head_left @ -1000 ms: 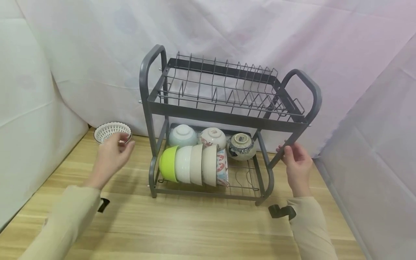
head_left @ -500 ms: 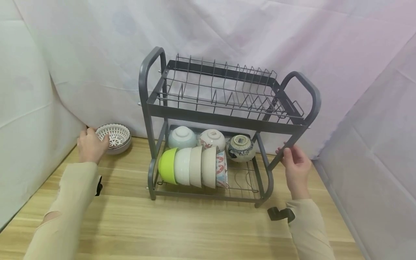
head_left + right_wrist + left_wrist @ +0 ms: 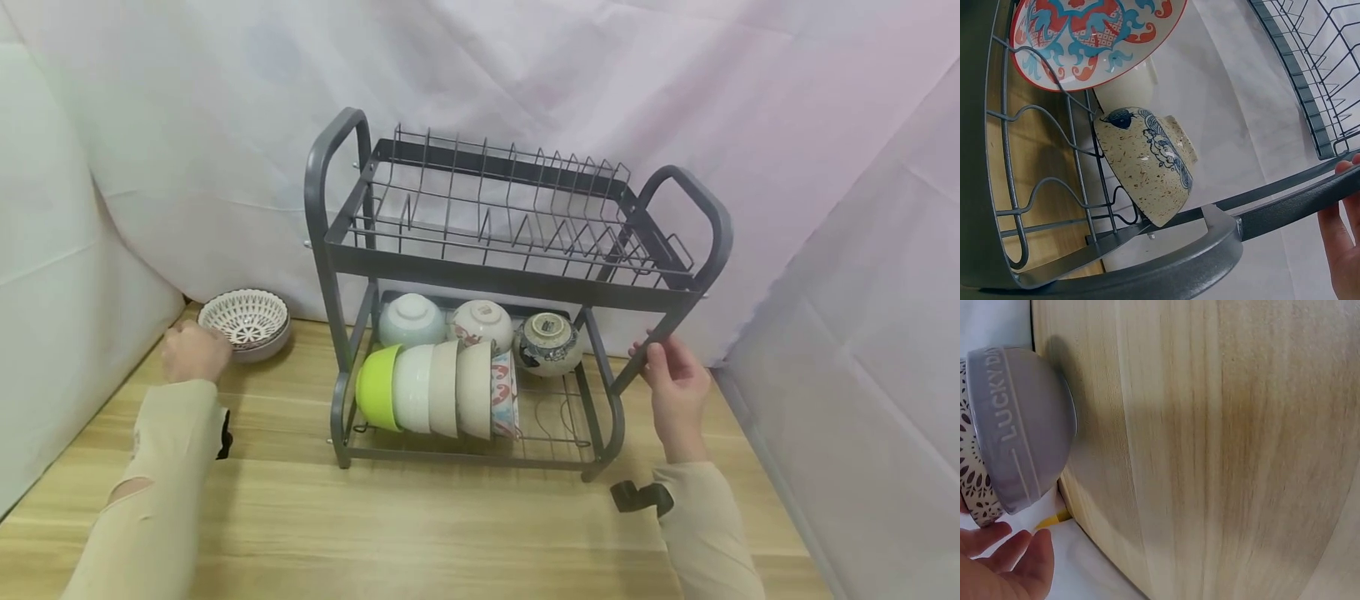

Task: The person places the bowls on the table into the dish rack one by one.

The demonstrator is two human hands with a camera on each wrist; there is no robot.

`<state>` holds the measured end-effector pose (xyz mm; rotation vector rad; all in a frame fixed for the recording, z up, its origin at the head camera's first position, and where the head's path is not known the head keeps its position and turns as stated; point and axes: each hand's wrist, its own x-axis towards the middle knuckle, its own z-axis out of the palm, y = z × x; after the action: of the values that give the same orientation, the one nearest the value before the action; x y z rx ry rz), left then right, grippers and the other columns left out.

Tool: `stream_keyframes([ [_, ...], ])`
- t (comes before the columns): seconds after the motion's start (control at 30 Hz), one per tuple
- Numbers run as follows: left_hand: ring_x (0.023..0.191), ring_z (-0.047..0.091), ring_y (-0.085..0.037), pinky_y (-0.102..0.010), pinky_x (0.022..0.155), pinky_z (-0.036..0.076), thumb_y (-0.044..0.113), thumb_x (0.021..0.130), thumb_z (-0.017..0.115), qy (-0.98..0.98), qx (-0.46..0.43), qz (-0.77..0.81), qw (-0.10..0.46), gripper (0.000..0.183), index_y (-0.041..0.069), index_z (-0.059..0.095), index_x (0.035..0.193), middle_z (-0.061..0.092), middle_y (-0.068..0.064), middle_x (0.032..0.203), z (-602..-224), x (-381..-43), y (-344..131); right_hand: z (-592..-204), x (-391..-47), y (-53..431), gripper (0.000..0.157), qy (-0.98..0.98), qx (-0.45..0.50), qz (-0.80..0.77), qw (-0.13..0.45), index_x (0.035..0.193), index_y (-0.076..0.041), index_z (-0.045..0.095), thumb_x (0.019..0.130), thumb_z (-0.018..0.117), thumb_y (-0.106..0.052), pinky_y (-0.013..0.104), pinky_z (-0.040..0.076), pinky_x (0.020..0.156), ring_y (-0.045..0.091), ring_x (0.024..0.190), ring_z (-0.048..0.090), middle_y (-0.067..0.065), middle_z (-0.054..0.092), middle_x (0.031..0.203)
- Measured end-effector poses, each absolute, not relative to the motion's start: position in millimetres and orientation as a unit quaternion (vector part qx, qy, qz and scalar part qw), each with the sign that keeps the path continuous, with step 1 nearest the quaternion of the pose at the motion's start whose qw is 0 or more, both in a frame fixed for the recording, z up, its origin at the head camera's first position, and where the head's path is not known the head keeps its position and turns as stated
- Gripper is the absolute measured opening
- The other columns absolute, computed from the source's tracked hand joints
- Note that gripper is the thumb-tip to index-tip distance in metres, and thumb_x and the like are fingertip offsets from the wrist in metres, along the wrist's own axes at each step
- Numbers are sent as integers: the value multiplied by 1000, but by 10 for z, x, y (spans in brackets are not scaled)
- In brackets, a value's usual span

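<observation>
At the left back of the table, a patterned bowl (image 3: 244,313) with a dark rim sits nested in a grey bowl (image 3: 1038,428) lettered "LUCKY DAY". My left hand (image 3: 197,352) is at its left side; in the left wrist view its fingertips meet the patterned rim, and the thumb is mostly cut off. My right hand (image 3: 678,390) grips the right post of a dark two-tier dish rack (image 3: 480,273). On the lower tier, a green bowl (image 3: 377,387), several pale ones and a red-and-blue patterned bowl (image 3: 1094,37) stand on edge in a row.
Behind that row a pale blue bowl (image 3: 412,319), a floral bowl (image 3: 482,323) and a speckled bowl with blue drawing (image 3: 1147,159) lie upside down. The upper wire tier (image 3: 487,204) holds no dishes. White cloth (image 3: 525,67) hangs around the wooden table (image 3: 420,533).
My left hand has moved left, from above and in front of the nested bowls to their left side. The right hand keeps its hold on the rack post. The head view has shifted slightly.
</observation>
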<state>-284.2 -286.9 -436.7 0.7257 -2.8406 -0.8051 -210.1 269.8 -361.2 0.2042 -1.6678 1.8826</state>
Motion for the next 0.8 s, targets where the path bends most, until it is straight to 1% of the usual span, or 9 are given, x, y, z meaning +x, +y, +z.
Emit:
stream_keyframes([
  [0.07, 107, 36, -59, -59, 89, 36, 17, 90, 24, -926, 253, -278, 46, 54, -24, 24, 124, 32, -44, 118, -4369, -2844, -2852, -3613, -2106, 2694, 16, -632, 73, 709, 306, 100, 3, 64, 87, 55, 1, 25, 52, 73, 13, 77, 66, 6, 66, 82],
  [0.13, 108, 35, -59, -60, 90, 36, 15, 89, 23, -921, 260, -285, 50, 53, -24, 20, 126, 31, -44, 120, -4377, -2846, -2838, -3617, -2109, 2691, 20, -637, 67, 704, 306, 103, 10, 60, 87, 55, 0, 25, 52, 73, 13, 77, 66, 5, 66, 82],
  [0.2, 107, 36, -59, -60, 90, 35, 14, 90, 23, -916, 263, -295, 66, 52, -23, 21, 126, 31, -43, 120, -4396, -2845, -2822, -3623, -2112, 2692, 25, -641, 65, 700, 308, 106, 16, 56, 87, 55, -1, 24, 52, 72, 13, 76, 65, 4, 66, 81],
  [0.3, 104, 38, -58, -61, 88, 36, 16, 92, 19, -913, 261, -295, 104, 49, -22, 25, 123, 35, -43, 117, -4424, -2843, -2800, -3620, -2121, 2698, 22, -647, 65, 692, 312, 104, 12, 59, 88, 55, -2, 24, 52, 72, 12, 76, 66, 3, 66, 81],
  [0.37, 100, 41, -58, -62, 84, 38, 17, 93, 17, -911, 259, -295, 127, 48, -20, 28, 121, 39, -43, 112, -4438, -2844, -2785, -3622, -2122, 2702, 17, -644, 70, 694, 314, 101, 5, 63, 88, 55, -1, 24, 52, 72, 12, 76, 66, 3, 66, 81],
  [0.43, 96, 43, -59, -62, 79, 39, 16, 93, 17, -909, 259, -292, 147, 45, -19, 30, 119, 42, -44, 107, -4439, -2850, -2774, -3620, -2124, 2703, 16, -641, 77, 697, 313, 99, -2, 66, 87, 55, 0, 24, 52, 72, 13, 76, 66, 4, 67, 81],
  [0.53, 92, 45, -60, -63, 74, 40, 14, 93, 17, -906, 264, -289, 160, 43, -18, 31, 118, 45, -45, 102, -4426, -2868, -2758, -3620, -2125, 2700, 17, -636, 86, 700, 313, 98, -5, 67, 87, 55, 1, 25, 52, 71, 13, 76, 66, 4, 67, 81],
  [0.67, 93, 44, -60, -63, 75, 39, 14, 93, 19, -900, 284, -286, 166, 43, -17, 32, 120, 44, -44, 106, -4410, -2894, -2728, -3614, -2120, 2688, 16, -626, 98, 708, 312, 99, 1, 65, 87, 54, 2, 24, 52, 71, 13, 75, 66, 5, 67, 82],
  [0.8, 94, 43, -60, -63, 77, 39, 13, 93, 22, -893, 286, -289, 192, 43, -15, 32, 123, 42, -41, 112, -4406, -2915, -2684, -3613, -2118, 2693, 18, -622, 99, 711, 312, 101, 11, 61, 87, 54, 2, 25, 53, 71, 13, 74, 66, 6, 67, 81],
])
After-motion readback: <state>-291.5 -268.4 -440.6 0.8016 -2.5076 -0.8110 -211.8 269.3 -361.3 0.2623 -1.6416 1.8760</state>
